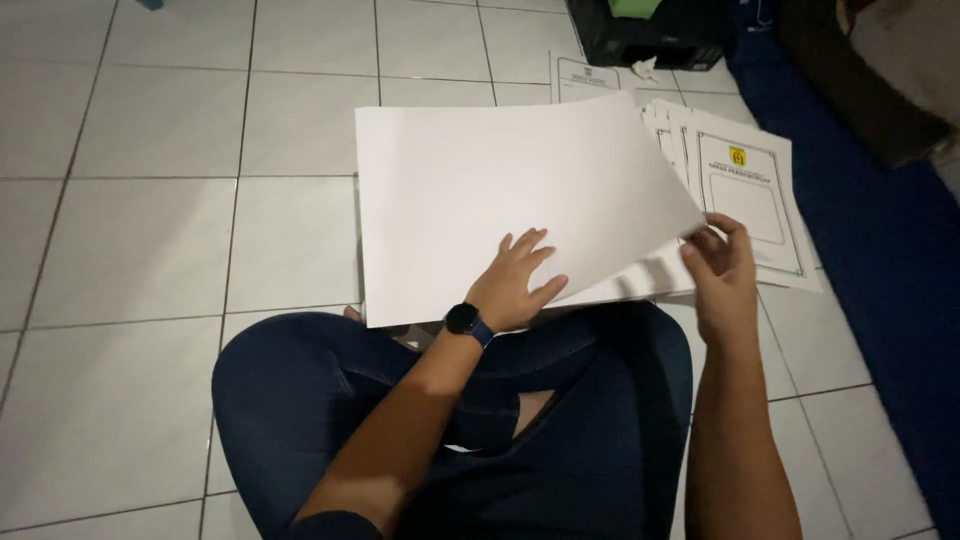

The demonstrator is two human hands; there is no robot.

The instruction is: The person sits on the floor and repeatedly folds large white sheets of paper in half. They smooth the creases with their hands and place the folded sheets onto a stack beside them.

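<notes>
Blank sheet (500, 190) lies on a paper stack across the lap, long axis left to right; left hand (515, 285) rests flat on its near edge, fingers spread and released; right hand (722, 270), nearer the sheet's right corner, pinches that corner; printed forms (750, 200) lie on the floor (150, 200) just beyond.

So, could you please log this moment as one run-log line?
left hand: flat on blank white sheet | right hand: pinching sheet's right edge | printed sheets: fanned on tiled floor
</notes>
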